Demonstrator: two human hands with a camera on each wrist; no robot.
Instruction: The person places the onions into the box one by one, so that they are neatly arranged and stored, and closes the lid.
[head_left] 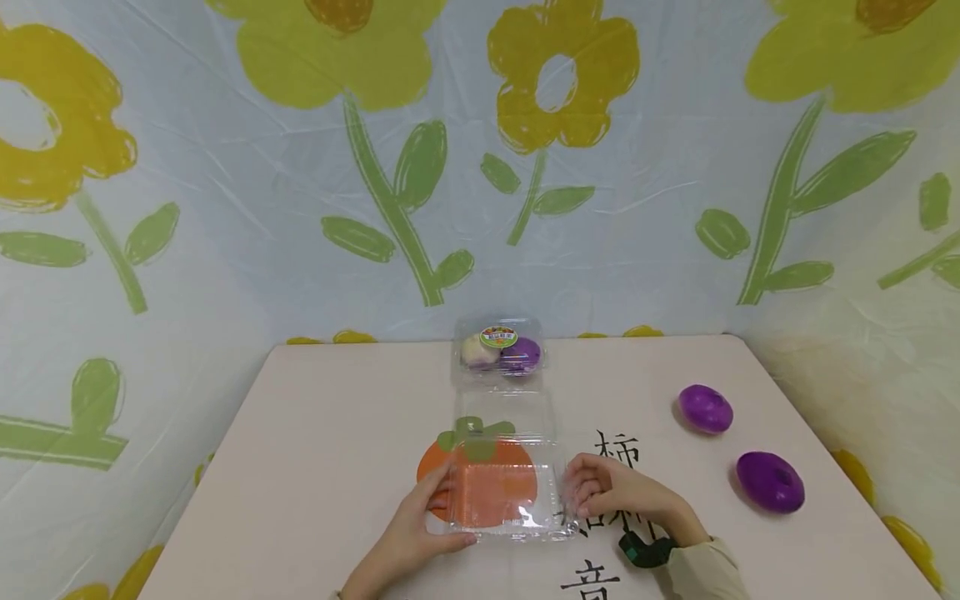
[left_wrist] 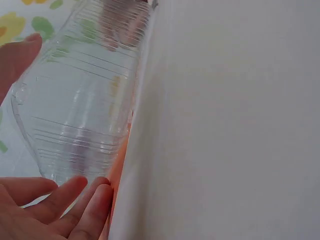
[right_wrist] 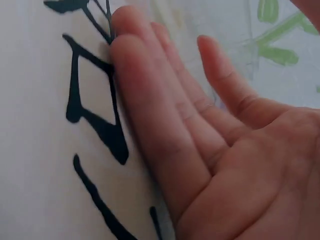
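An open clear plastic clamshell box (head_left: pixel 502 492) lies on the table, its lid (head_left: pixel 504 412) folded back away from me. No contents show in it. My left hand (head_left: pixel 408 529) is at the box's near left corner, fingers along the left wall and thumb extended by the front edge. In the left wrist view its fingertips (left_wrist: pixel 97 192) touch the box's side. On the right, my right hand (head_left: pixel 618 487) is beside the box with fingers loosely bent and nothing in them. Its fingers (right_wrist: pixel 150 100) lie near the table surface in the right wrist view.
Behind the lid stands a closed clear box (head_left: pixel 498 350) with a whitish and a purple round item inside. Two purple rounded items (head_left: pixel 706 408) (head_left: pixel 770 482) lie to the right. The tabletop (head_left: pixel 322 433) bears a printed orange persimmon and black characters. Flowered cloth (head_left: pixel 637 250) surrounds it.
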